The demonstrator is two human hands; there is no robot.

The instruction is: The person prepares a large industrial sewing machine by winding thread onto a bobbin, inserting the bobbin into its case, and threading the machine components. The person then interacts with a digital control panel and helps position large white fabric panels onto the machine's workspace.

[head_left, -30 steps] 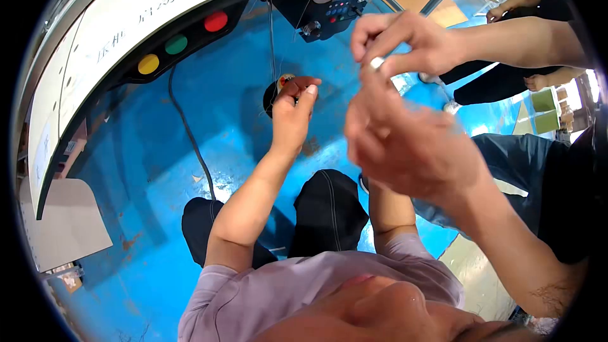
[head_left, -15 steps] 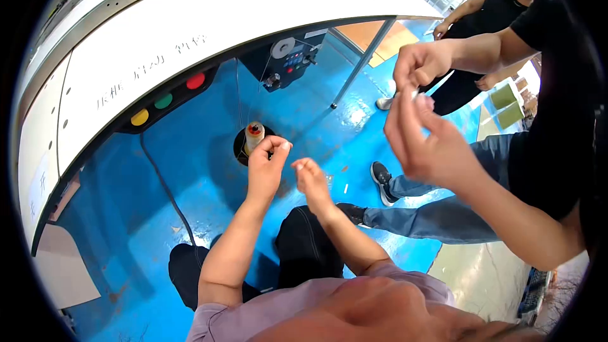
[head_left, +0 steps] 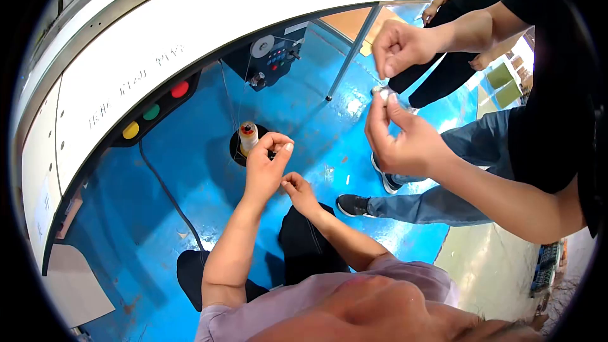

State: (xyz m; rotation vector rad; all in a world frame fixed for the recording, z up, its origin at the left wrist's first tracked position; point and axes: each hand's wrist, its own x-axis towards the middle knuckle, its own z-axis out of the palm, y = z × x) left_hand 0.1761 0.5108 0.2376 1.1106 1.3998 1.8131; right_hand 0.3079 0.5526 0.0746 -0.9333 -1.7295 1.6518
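My left hand (head_left: pixel 267 163) is curled in a pinch, thumb against fingers, just in front of a spool of pale thread (head_left: pixel 248 138) standing on a dark round base (head_left: pixel 238 152). Close by and slightly lower, my right hand (head_left: pixel 300 192) has thumb and fingertips pressed together. Whatever either pinch holds is too fine to see. Thin lines of thread (head_left: pixel 229 92) rise from the spool area toward a dark device (head_left: pixel 269 57) with a pale wheel and small buttons.
A white tabletop (head_left: pixel 209 9) curves overhead, with red, green and yellow buttons (head_left: pixel 151 112) beneath its edge. At right, a co-worker's hands (head_left: pixel 405 126) hold a small silvery piece. Another person stands behind. A black cable (head_left: pixel 168 187) crosses the blue floor.
My right hand has come closer to my left and lower. The co-worker's hands have separated, exposing the small silvery piece. The whole view has shifted slightly.
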